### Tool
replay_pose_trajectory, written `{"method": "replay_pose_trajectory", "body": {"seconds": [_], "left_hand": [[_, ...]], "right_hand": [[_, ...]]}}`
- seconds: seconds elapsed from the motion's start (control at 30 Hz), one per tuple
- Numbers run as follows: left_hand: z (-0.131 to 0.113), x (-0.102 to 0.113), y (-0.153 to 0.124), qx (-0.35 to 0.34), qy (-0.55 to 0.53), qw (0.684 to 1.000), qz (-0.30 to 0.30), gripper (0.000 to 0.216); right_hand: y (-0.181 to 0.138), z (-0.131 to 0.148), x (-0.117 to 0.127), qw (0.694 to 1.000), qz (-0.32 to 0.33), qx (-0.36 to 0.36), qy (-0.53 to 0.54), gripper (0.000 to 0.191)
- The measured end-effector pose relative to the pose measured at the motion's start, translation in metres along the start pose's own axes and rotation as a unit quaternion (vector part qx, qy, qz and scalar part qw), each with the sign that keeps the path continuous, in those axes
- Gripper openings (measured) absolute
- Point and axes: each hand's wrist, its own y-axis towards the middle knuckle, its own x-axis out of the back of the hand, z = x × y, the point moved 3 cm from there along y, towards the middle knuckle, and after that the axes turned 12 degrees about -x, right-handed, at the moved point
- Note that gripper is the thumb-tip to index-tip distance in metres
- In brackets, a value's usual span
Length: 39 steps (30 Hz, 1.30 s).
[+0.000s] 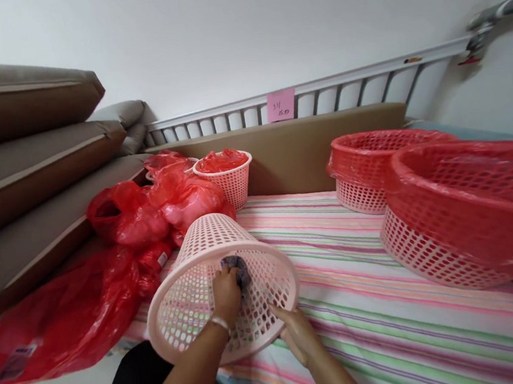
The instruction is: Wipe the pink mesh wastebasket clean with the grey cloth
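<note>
A pale pink perforated basket point(198, 247) lies on its side on the striped bed sheet point(380, 319), its open mouth facing me. My left hand point(225, 293) reaches inside it, closed on a small dark grey cloth point(238, 268) pressed against the inner wall. My right hand point(299, 333) grips the basket's rim at the lower right and steadies it.
Red plastic bags point(126, 224) are heaped to the left of the basket. A pink basket lined with a red bag point(227, 173) stands behind. Two larger lined baskets point(460, 207) sit at the right. Brown cushions point(27, 149) are stacked at far left; a railed headboard point(319, 94) runs behind.
</note>
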Motion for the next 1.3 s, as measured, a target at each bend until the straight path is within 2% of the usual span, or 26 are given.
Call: {"method": "replay_pose_trajectory", "body": {"seconds": [0.17,0.27,0.37,0.53,0.6,0.67,0.73,0.87,0.97,1.07,1.17,1.23,1.3], "left_hand": [[0.014,-0.008,0.034,0.032,0.026,0.999,0.0,0.04],[0.012,-0.006,0.035,0.027,0.017,0.999,0.018,0.039],[-0.005,-0.002,0.008,-0.003,-0.009,0.999,0.046,0.039],[-0.052,0.001,-0.077,-0.109,-0.071,0.986,0.099,0.051],[-0.058,0.002,-0.087,-0.12,-0.082,0.985,0.092,0.054],[-0.054,0.004,-0.072,-0.1,-0.054,0.99,0.085,0.048],[-0.042,0.005,-0.039,-0.054,-0.005,0.996,0.073,0.038],[-0.015,0.0,0.03,0.033,0.037,0.998,0.032,0.033],[-0.003,-0.01,0.057,0.055,0.052,0.997,0.018,0.03],[0.003,-0.016,0.065,0.046,0.052,0.997,0.016,0.043],[0.002,-0.016,0.06,0.023,0.03,0.999,0.035,0.056],[-0.006,-0.014,0.046,0.002,0.01,0.999,0.05,0.056],[-0.021,-0.01,0.02,-0.024,-0.013,0.998,0.064,0.054]], "right_hand": [[0.004,0.021,0.015,0.986,-0.117,0.078,-0.091,0.05],[0.007,0.035,0.018,0.981,-0.129,0.113,-0.089,0.055],[0.01,0.036,0.015,0.989,-0.107,0.091,-0.042,0.055],[0.006,0.035,0.012,0.992,-0.097,0.082,0.022,0.048],[0.003,0.035,0.012,0.992,-0.096,0.083,0.028,0.046],[0.0,0.034,0.01,0.993,-0.089,0.071,0.033,0.047],[-0.003,0.031,0.008,0.995,-0.075,0.056,0.041,0.05],[-0.004,0.024,0.008,0.996,-0.056,0.042,0.052,0.059],[-0.001,0.02,0.011,0.995,-0.065,0.041,0.067,0.064],[0.005,0.019,0.012,0.994,-0.072,0.038,0.074,0.067],[0.007,0.019,0.013,0.993,-0.086,0.033,0.079,0.069],[0.008,0.018,0.014,0.992,-0.09,0.032,0.084,0.07],[0.01,0.018,0.015,0.992,-0.085,0.035,0.089,0.069]]}}
